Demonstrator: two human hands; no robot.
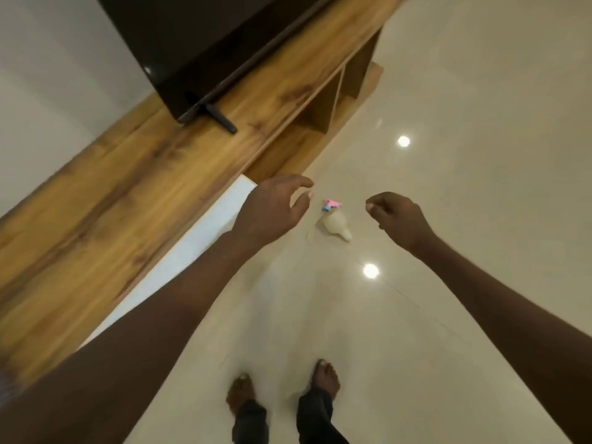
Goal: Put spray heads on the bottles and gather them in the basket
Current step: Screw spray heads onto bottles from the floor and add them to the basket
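A small white bottle (335, 224) lies on its side on the glossy floor, its neck pointing toward me. Beside its far end sit pink and blue spray heads (331, 205). My left hand (272, 209) hovers above the floor just left of them, fingers spread and curved, holding nothing. My right hand (397, 219) hangs to the right of the bottle with its fingers loosely curled and nothing in it. Both hands are apart from the bottle. No basket is in view.
A long wooden TV cabinet (134, 174) runs along the left, with a black television (205, 46) on top and open shelves (323, 107) at its far end. My bare feet (282, 386) stand on the cream tiled floor (464, 155).
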